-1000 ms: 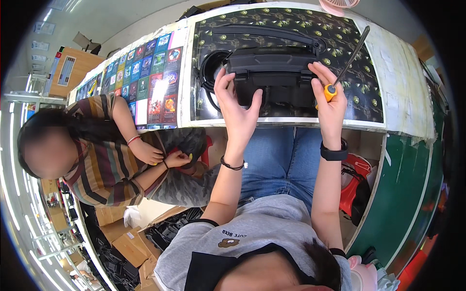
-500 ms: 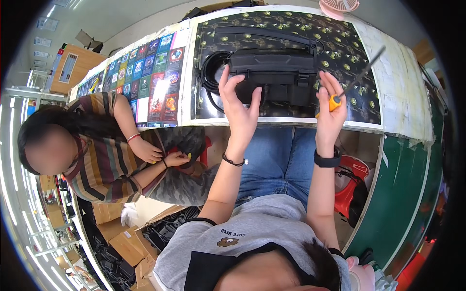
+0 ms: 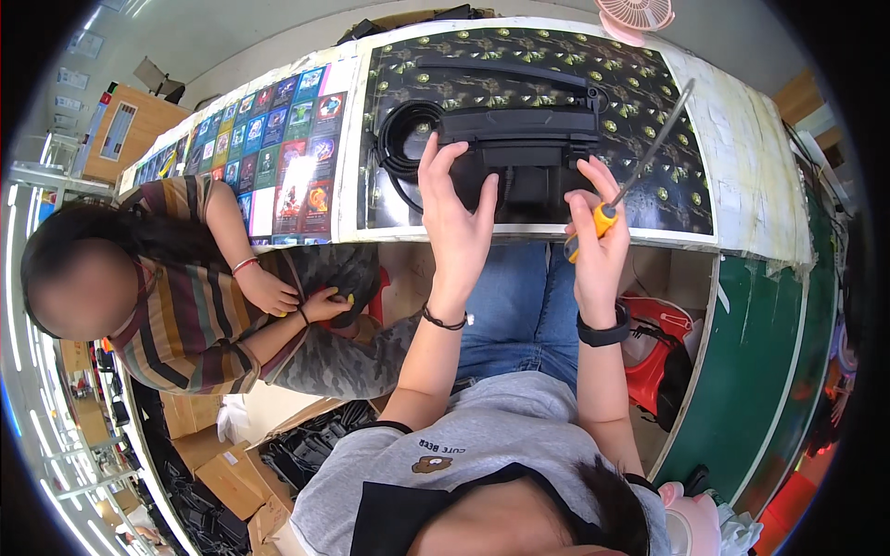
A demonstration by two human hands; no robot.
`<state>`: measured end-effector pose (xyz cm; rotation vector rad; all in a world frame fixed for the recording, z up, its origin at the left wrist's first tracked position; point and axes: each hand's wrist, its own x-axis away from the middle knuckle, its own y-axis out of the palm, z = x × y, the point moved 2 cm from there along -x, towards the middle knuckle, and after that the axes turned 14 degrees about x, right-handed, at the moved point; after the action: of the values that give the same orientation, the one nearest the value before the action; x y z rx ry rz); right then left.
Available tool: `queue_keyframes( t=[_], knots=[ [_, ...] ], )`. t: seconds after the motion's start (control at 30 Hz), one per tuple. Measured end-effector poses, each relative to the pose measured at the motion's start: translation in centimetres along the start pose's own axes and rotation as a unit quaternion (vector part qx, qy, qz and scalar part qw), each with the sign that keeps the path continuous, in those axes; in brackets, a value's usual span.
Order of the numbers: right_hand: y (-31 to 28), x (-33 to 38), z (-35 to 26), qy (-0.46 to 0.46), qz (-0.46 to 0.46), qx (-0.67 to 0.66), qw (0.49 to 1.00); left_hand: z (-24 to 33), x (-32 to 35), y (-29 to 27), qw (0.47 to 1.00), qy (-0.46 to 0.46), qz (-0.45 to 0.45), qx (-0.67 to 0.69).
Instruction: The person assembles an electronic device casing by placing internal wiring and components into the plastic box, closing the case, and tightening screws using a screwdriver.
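A black plastic case (image 3: 533,122) lies on the table in front of me, with a long black bar (image 3: 505,72) along its far side. A coiled black cable (image 3: 397,139) rests at its left end. My left hand (image 3: 459,208) is at the case's near left part, thumb and fingers spread apart. Whether its fingertips press on the case, I cannot tell. At the near right corner, my right hand (image 3: 601,241) is closed around a screwdriver (image 3: 605,219) with a yellow-orange handle. Its long dark shaft points up and away to the right.
A patterned dark mat (image 3: 663,167) covers the table under the case, and a card-printed sheet (image 3: 278,139) lies to the left. Another person (image 3: 195,278) sits at my left, hands in the lap. A pink fan (image 3: 635,14) stands at the far edge. Cardboard boxes (image 3: 232,482) are at lower left.
My right hand has moved left and toward me with the screwdriver, closer to the case's near right corner. My left hand has stayed nearly in place. The view has shifted slightly.
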<state>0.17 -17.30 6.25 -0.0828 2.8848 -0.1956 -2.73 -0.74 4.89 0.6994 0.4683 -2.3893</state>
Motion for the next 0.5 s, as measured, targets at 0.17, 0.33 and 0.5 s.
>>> queue_keyframes(
  t=[0.17, 0.33, 0.5],
  knots=[
    [-1.1, -1.6, -0.7, 0.023, -0.047, -0.164, 0.985, 0.4, -0.1, -0.3, 1.000, -0.002, -0.008, -0.005],
    [-1.3, -4.5, -1.4, -0.014, -0.116, 0.079, 0.990, 0.3, -0.6, -0.2, 0.999, 0.002, 0.006, -0.044],
    [-2.3, -6.1, -2.6, -0.038, -0.095, 0.084, 0.991, 0.4, -0.6, -0.2, 0.997, -0.032, 0.006, -0.074]
  ],
)
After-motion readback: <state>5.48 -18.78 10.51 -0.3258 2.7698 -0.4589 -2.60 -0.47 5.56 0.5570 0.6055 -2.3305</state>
